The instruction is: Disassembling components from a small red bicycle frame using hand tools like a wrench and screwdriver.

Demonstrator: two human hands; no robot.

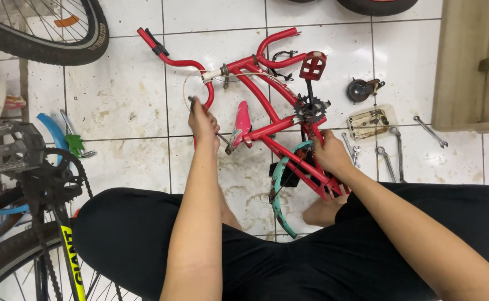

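Both hands [204, 124] [329, 156] on red bike frame [267, 97]; fingertips hidden

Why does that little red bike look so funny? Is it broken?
The red bike frame lies flat on the dirty tiled floor with no wheels. A teal fender hangs loose at its rear, wrenches lie scattered nearby. Left hand and right hand hold it.

Bright even overhead light, soft short shadows (faint sheen on the white tiles [122, 95]), sharp focus, mild edge distortion
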